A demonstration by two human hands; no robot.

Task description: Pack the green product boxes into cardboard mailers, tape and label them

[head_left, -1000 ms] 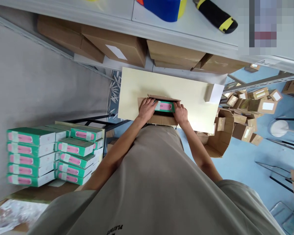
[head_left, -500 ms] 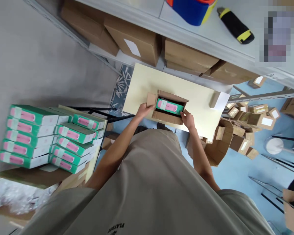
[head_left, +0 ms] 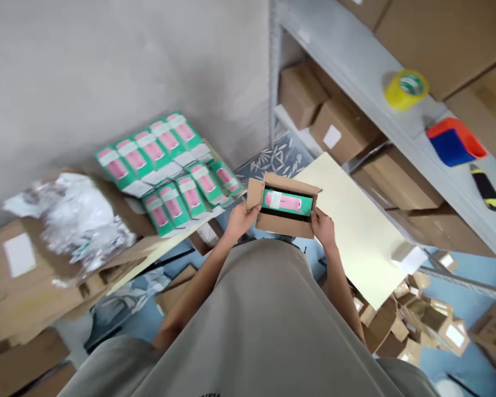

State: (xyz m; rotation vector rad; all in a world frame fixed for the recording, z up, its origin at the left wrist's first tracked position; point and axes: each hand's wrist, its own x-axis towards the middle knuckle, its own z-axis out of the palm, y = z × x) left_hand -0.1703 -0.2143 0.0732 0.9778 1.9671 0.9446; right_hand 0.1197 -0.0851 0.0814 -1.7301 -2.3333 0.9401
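Observation:
An open cardboard box is held in front of my body, flaps folded outward. Inside it lies a green box with a pink picture. My left hand grips the left end of the cardboard box by its flap. At the opposite end, my right hand has its fingers closed on the edge. Off to the left, several similar green and pink boxes are arranged in rows on a table.
A pale yellow tabletop bears a small white box. On the shelf at right are yellow tape, a blue and orange tape dispenser and a cutter. Clear plastic wrapping lies at left. Small cartons are piled at lower right.
My view has turned left, toward the green boxes. Both hands have carried the cardboard box off the yellow tabletop to its left side, with the green box still inside.

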